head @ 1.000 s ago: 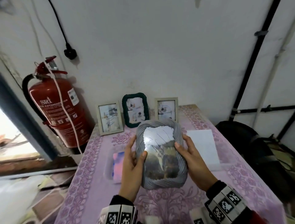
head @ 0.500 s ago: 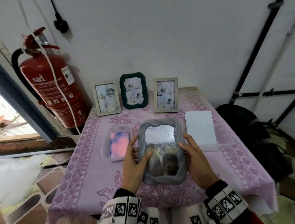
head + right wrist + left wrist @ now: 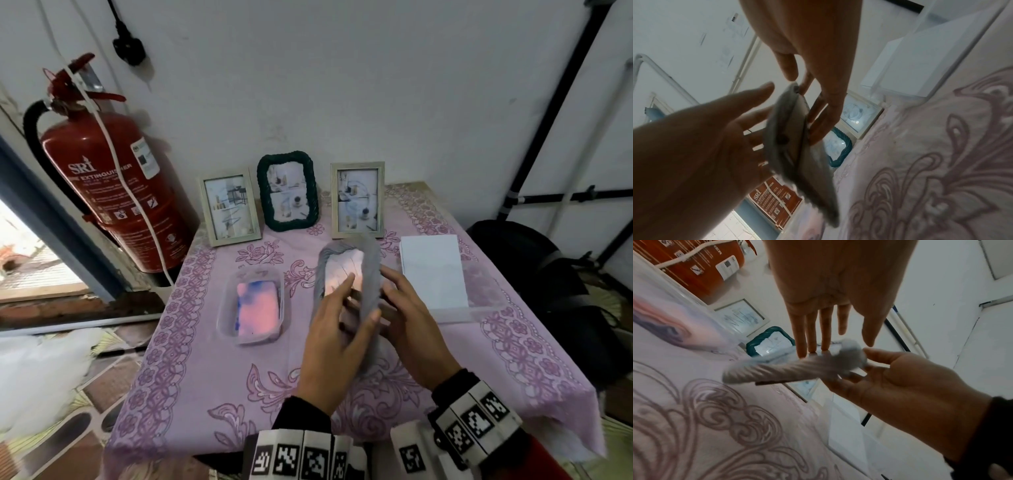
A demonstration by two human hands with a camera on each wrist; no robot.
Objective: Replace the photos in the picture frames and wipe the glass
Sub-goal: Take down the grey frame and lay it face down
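A grey ribbed picture frame [image 3: 371, 270] hangs tilted on its edge over the purple tablecloth [image 3: 212, 370], its glass facing left. My left hand [image 3: 335, 339] lies with straight fingers against the glass side. From the right, my right hand [image 3: 414, 325] pinches the frame's edge, thumb above and fingers on the back. The left wrist view shows the frame [image 3: 787, 371] edge-on between my left hand [image 3: 818, 331] and right hand [image 3: 890, 378]. In the right wrist view the frame's back [image 3: 789, 129] shows a turn tab; my right hand [image 3: 824, 84] touches it opposite my left hand [image 3: 705, 138].
Three framed photos stand along the wall: a pale frame [image 3: 230, 206], a dark green frame [image 3: 288, 192] and another pale frame [image 3: 358, 200]. A clear tub with a pink-blue cloth [image 3: 255, 305] sits left of my hands, white sheets [image 3: 433, 270] right. A fire extinguisher [image 3: 113, 181] stands far left.
The grey frame was held flat with its glass up; now it has dropped toward the table and is turned on its edge. My left fingers have straightened against it.
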